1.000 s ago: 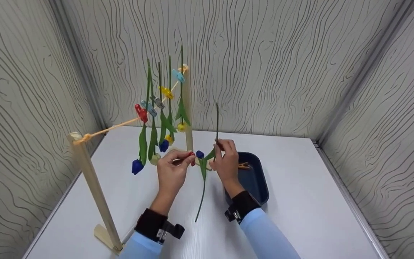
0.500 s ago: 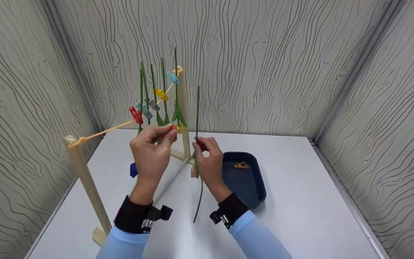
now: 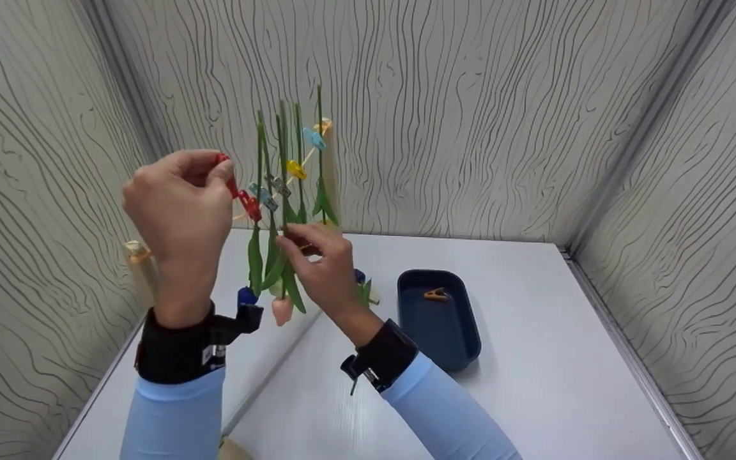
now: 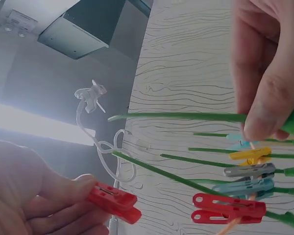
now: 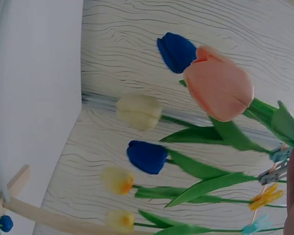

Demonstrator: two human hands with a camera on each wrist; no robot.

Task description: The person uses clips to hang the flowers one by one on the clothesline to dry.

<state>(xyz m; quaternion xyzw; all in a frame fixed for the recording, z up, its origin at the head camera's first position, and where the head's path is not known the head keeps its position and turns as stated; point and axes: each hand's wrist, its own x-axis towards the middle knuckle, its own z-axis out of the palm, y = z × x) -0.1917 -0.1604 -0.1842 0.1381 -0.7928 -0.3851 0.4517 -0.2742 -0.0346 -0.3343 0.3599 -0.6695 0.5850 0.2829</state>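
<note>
My left hand [image 3: 183,207] pinches a red clothespin [image 4: 115,200] between thumb and fingers, raised left of the hanging row. In the head view my right hand [image 3: 323,268] pinches the stem of a pink tulip [image 5: 220,83], held head down in front of the row. Several tulips hang upside down from an orange cord [image 4: 230,226], each clipped by its stem. The clips include a red clothespin [image 4: 228,209], a grey one [image 4: 249,170], a yellow one [image 3: 296,169] and light blue ones. Blue [image 5: 147,156], cream [image 5: 139,111] and yellow [image 5: 118,180] blooms show below.
Wooden posts [image 3: 138,262] hold the cord; my left forearm hides much of the near one. To the right stands a dark blue tray [image 3: 470,332] containing an orange clothespin [image 3: 435,294]. A loose blue tulip [image 3: 360,276] lies on the white table, partly behind my right arm.
Both hands have moved left and up to the cord, the left with the red clothespin, the right with the pink tulip. The loose blue tulip has stayed on the table.
</note>
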